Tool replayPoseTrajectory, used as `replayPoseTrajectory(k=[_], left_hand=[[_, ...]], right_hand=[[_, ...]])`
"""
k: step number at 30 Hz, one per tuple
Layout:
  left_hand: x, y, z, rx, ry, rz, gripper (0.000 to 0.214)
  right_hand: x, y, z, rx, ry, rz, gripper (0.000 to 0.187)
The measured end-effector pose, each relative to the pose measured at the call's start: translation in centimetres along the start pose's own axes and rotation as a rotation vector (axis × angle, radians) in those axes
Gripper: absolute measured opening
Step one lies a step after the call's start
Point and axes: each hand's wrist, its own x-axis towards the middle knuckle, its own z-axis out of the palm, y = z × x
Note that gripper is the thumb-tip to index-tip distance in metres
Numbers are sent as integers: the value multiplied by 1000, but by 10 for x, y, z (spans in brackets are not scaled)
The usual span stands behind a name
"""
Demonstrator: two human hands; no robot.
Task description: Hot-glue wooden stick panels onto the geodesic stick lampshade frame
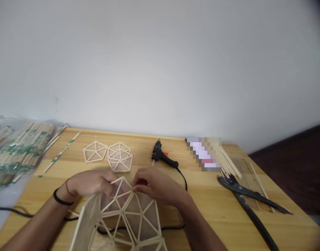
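A frame of thin wooden sticks (122, 212), made of joined pentagon panels with spokes and a sheer backing, stands at the near edge in front of me. My left hand (93, 182), with a black band and a red string at the wrist, is closed on its far left panel, the fingertips partly hidden behind it. Thumb and fingers of my right hand (157, 184) pinch the frame where two panels meet at the top. Beyond my hands lie a single pentagon panel (96, 150) and some overlapping pentagon panels (120, 158).
A black glue gun (158, 153) lies behind my right hand, its cord crossing the table (202, 216) under the frame. Bagged chopsticks (26, 150) are at left, with a loose chopstick (62, 152). At right are a blurred-out phone-like object (204, 153), sticks (231, 164) and black-handled cutters (243, 191).
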Motion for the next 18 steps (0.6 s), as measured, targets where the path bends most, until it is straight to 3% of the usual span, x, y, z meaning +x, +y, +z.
replayPoseTrajectory(k=[5, 11, 13, 16, 18], left_hand=[[-2, 3, 3, -74, -30, -23, 29], [-9, 6, 5, -229, -32, -122, 34], [-11, 5, 3, -178, -88, -156, 26], [-12, 5, -1, -76, -130, -164, 25], [-10, 6, -2, -50, -78, -122, 33]], right_hand=[[-4, 3, -12, 91, -80, -108, 7], [-8, 15, -22, 643, -165, -140, 37], [-9, 23, -24, 814, 1, -128, 41], [-8, 36, -29, 944, 358, -83, 38], [-5, 43, -29, 937, 416, -81, 34]])
